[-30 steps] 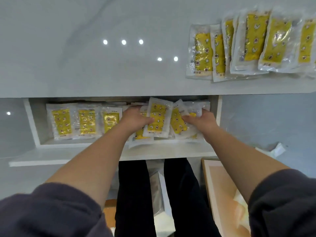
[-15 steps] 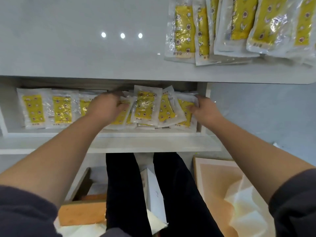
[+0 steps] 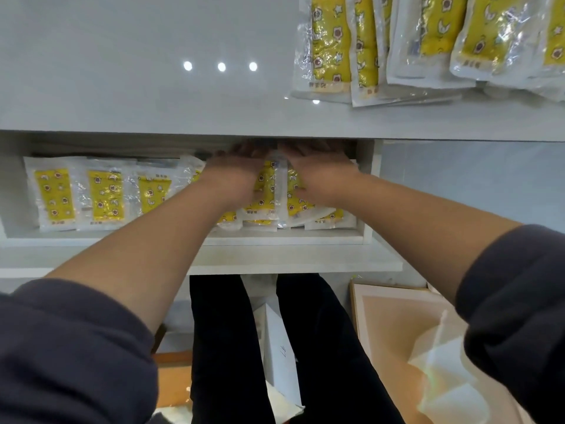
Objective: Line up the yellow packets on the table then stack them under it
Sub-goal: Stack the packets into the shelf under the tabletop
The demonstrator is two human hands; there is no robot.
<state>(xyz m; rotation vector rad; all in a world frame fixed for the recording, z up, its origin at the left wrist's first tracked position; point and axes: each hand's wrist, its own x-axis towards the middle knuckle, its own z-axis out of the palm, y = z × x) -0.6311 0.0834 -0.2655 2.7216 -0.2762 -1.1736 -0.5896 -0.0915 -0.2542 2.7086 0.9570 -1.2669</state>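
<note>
Several yellow packets in clear wrap lie in a row on the shelf (image 3: 275, 240) under the white table (image 3: 153, 87). My left hand (image 3: 235, 172) and my right hand (image 3: 318, 169) lie side by side, fingers stretched flat, on top of the loose packets (image 3: 266, 194) at the right end of the shelf. The fingertips reach back under the table's edge and are partly hidden. Three neat packets (image 3: 105, 194) lie to the left of my hands. Several more yellow packets (image 3: 330, 47) overlap in a row on the table top at the upper right.
The shelf's right wall (image 3: 371, 185) stands just beside my right hand. Below are my dark trouser legs (image 3: 229, 347), a flat wooden-framed board (image 3: 397, 332) with crumpled white paper (image 3: 443, 377) on the floor at right, and a wooden box (image 3: 174, 377) at left.
Both hands have moved together and further back over the right-hand packets, from gripping them at the sides to lying flat on top. The view has moved closer to the shelf.
</note>
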